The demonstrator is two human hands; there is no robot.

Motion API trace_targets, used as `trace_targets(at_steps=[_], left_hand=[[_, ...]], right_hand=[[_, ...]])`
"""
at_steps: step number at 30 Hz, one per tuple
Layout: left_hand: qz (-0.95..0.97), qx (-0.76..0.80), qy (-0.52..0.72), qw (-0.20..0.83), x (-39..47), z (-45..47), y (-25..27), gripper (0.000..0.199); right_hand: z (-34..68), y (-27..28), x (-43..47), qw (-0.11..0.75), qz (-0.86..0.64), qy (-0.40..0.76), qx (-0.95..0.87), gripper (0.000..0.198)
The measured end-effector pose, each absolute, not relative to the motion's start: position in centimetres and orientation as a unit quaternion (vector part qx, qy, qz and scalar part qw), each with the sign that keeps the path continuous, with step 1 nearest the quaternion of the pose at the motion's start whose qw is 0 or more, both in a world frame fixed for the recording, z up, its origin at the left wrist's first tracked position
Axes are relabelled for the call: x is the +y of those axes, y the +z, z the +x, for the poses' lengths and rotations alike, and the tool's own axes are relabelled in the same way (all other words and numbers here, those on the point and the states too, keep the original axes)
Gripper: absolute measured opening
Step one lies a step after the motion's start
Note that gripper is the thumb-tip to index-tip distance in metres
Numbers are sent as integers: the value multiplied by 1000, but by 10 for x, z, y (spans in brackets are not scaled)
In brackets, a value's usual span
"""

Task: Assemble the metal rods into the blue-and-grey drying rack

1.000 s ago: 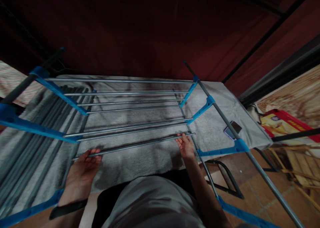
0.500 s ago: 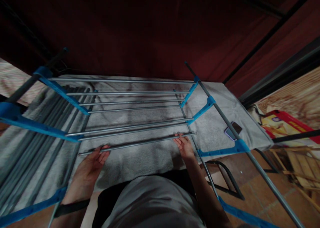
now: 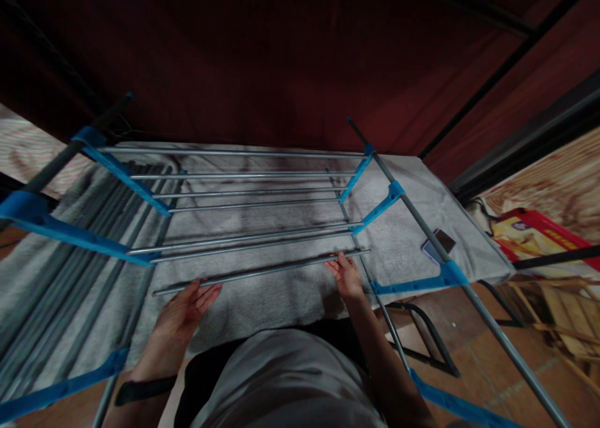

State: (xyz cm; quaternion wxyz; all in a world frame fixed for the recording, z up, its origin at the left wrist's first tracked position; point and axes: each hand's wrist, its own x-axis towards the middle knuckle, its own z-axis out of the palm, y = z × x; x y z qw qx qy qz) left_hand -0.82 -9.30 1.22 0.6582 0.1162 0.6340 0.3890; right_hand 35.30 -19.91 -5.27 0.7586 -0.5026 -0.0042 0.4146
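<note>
A loose grey metal tube [image 3: 272, 270] lies crosswise between my two hands, both its ends free of the frame. My left hand [image 3: 190, 300] grips it near its left end, thumb and fingers around it. Close to the right end, my right hand [image 3: 344, 272] pinches the same tube. Just beyond it stands a rack with crossbars [image 3: 253, 236] running between blue plastic brackets. The left bracket [image 3: 89, 235] and the right bracket [image 3: 419, 285] sit on long side poles, the right pole [image 3: 417, 218] passing over the table.
Several spare tubes [image 3: 79, 272] lie on the left of the cloth-covered table [image 3: 398, 165]. A phone [image 3: 438, 245] rests on the right side. Beyond the table's right edge are a red and yellow box [image 3: 534, 234] and a wooden stool-like object [image 3: 567, 315]. A dark red curtain [image 3: 262, 59] hangs behind.
My left hand has slid a little to the right along the tube, leaving more of its left end exposed. My right hand is nearly still.
</note>
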Motion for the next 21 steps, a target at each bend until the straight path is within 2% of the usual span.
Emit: trace_targets(at_steps=[5,21], left_hand=[[172,625,329,687,-93,-8,10,26],[96,616,389,679,-98,1,22,24]], right_hand=[[354,-53,-200,755,-507,416,-9,49],[351,-50,-202,764,-495,413,-20,48]])
